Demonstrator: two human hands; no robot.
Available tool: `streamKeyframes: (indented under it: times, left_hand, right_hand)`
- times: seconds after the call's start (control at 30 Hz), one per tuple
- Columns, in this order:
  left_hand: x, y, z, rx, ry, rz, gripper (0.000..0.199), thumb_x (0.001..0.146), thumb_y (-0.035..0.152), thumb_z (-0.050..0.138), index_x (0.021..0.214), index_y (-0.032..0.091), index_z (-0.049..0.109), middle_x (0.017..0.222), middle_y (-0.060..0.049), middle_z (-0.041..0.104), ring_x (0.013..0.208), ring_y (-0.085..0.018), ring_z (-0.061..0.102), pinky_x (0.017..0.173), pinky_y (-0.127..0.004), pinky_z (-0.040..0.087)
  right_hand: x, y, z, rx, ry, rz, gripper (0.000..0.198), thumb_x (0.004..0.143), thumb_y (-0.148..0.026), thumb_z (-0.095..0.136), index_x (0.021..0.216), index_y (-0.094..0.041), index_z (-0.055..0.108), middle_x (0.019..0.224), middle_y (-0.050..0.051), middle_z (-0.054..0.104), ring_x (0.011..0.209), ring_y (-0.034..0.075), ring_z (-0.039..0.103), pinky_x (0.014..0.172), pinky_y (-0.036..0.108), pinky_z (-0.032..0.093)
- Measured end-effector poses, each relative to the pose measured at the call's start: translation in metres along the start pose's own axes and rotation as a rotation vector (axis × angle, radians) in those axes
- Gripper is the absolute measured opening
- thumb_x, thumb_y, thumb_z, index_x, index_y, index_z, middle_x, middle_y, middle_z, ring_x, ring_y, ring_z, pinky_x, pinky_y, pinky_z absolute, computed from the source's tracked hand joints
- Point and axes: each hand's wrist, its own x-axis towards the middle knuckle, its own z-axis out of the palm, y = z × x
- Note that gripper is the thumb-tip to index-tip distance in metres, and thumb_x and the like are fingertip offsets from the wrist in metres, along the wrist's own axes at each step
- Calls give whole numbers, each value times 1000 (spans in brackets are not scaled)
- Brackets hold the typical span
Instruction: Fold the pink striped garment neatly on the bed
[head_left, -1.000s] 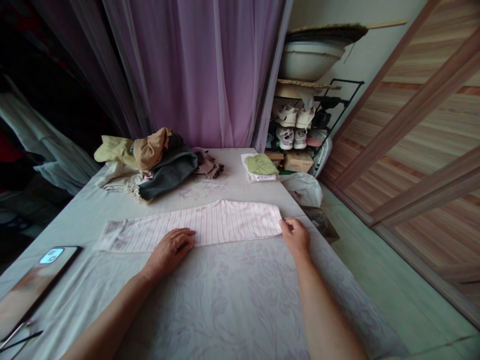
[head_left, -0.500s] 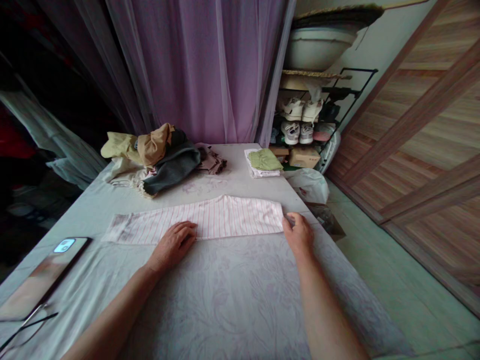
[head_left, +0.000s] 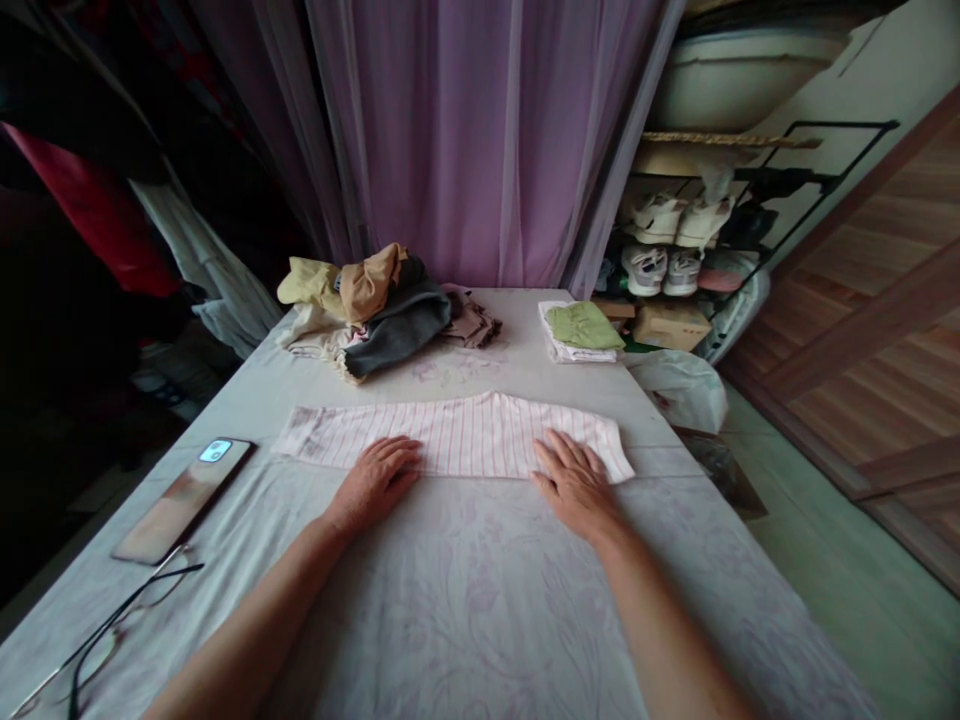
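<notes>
Flat before me, on a pale cloth with a faint floral pattern (head_left: 450,600), lies a long, narrow garment of white fabric with thin pink stripes (head_left: 465,440), stretching from left to right. My hands are well apart and grasp nothing: my left hand (head_left: 379,482) rests its fingers on the garment's near edge, left of its middle, and my right hand (head_left: 576,485) lies on it with fingers spread, short of its right end. Beyond the garment's left half and middle sits a heap of crumpled yellow-green, tan, dark grey and brownish clothes (head_left: 390,320); beyond its right end, a folded white stack topped with a green piece (head_left: 585,328). Off its left end, nearer me, are a shiny rectangular phone (head_left: 180,505) and, farther from it, thin-framed glasses with a dark arm (head_left: 109,622).
</notes>
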Motion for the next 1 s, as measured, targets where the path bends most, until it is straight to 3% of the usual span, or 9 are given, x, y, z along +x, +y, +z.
streamKeyframes:
  times: [0.17, 0.37, 0.5, 0.7, 1.0]
  left_hand:
    - [-23, -36, -22, 62, 27, -52, 22, 93, 36, 53, 101, 21, 67, 118, -9, 69, 114, -24, 62, 101, -45, 48]
    - [-47, -64, -42, 117, 65, -122, 27, 93, 39, 51, 101, 22, 70, 117, -10, 70, 112, -26, 63, 97, -48, 50]
    - [-49, -68, -43, 81, 115, -113, 26, 93, 39, 51, 93, 21, 69, 112, -10, 72, 109, -25, 64, 94, -45, 53]
    - [-50, -69, -41, 49, 172, -85, 21, 94, 35, 52, 89, 21, 67, 106, -9, 74, 107, -24, 65, 93, -45, 53]
    - [-50, -62, -47, 54, 80, -120, 24, 92, 36, 50, 81, 21, 64, 114, -9, 71, 116, -26, 60, 100, -47, 48]
  right_hand:
    - [-1, -11, -4, 120, 106, -111, 41, 94, -36, 48, 131, -25, 60, 139, 10, 55, 128, 27, 47, 108, 49, 32]
    - [13, -71, -9, 365, 111, -302, 24, 92, -22, 53, 108, -26, 71, 112, 5, 70, 106, 20, 59, 93, 36, 46]
    - [27, -95, -8, 396, 93, -280, 16, 90, -19, 58, 96, -25, 71, 98, 3, 70, 92, 19, 60, 82, 32, 47]
    - [31, -98, -1, 434, 148, -239, 17, 91, -16, 54, 83, -23, 68, 87, 3, 69, 85, 17, 60, 77, 30, 44]
    - [25, -98, -3, 359, 147, -253, 21, 93, -18, 50, 82, -22, 68, 88, 4, 68, 86, 18, 60, 78, 30, 43]
